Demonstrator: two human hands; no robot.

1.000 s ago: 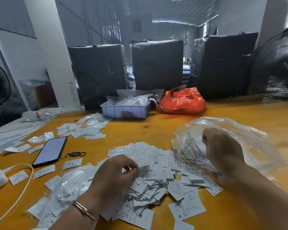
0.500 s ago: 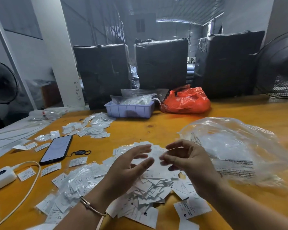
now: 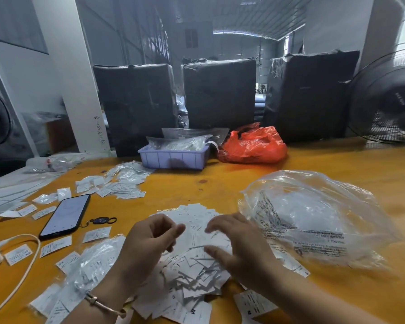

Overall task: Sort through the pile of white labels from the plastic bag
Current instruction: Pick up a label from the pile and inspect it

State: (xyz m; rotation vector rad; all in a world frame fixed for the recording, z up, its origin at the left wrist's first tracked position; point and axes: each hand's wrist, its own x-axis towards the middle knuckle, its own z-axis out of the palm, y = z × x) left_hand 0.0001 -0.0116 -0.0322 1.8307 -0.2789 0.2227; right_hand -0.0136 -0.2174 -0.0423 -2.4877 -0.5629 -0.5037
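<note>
A heap of small white labels (image 3: 197, 274) lies on the orange table (image 3: 220, 183) right in front of me. Both hands hover over it. My left hand (image 3: 147, 244) sits over the heap's left side, fingers loosely bent, and I see no label between them. My right hand (image 3: 239, 246) is spread flat over the right side, its fingers blurred by motion and holding nothing. The clear plastic bag (image 3: 313, 218), crumpled and printed with small text, lies just right of the heap, apart from both hands.
Left of the heap are small clear packets of labels (image 3: 91, 265), a phone (image 3: 66, 216) with a key fob (image 3: 101, 220), loose labels and a white charger cable (image 3: 31, 258). A purple tray (image 3: 173, 157) and a red bag (image 3: 253, 146) stand at the back. A fan (image 3: 388, 99) stands far right.
My right hand has left the plastic bag and come left over the heap. My left hand has lifted off the labels and now hovers with bent fingers.
</note>
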